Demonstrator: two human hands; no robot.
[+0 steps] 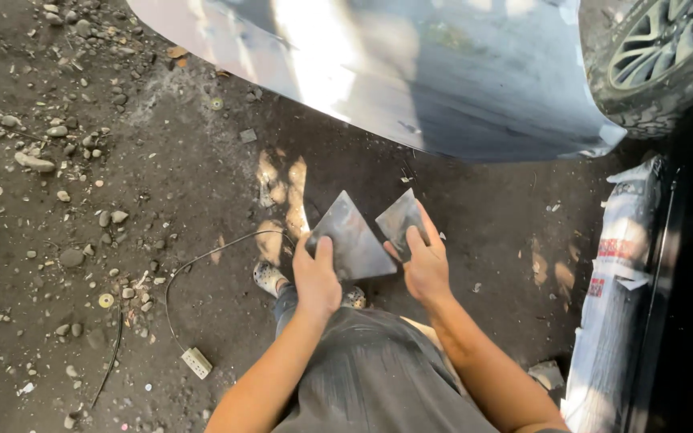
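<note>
Near: left hand (315, 277) gripping big grey sheet (350, 238), right hand (425, 263) gripping small one (400, 220) (car panel (411, 72) far).

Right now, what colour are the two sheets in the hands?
Dark grey, dull and smudgy: one sheet in the left hand, another in the right hand. Head view.

Dark stony dirt ground (122, 200) in patchy sunlight, grey car panel (411, 72) above, tyre (667, 64) at top right

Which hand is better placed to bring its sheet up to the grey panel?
Probably the right hand: its smaller sheet lies nearer the grey panel's lower edge. The left hand holds the larger sheet lower.
</note>
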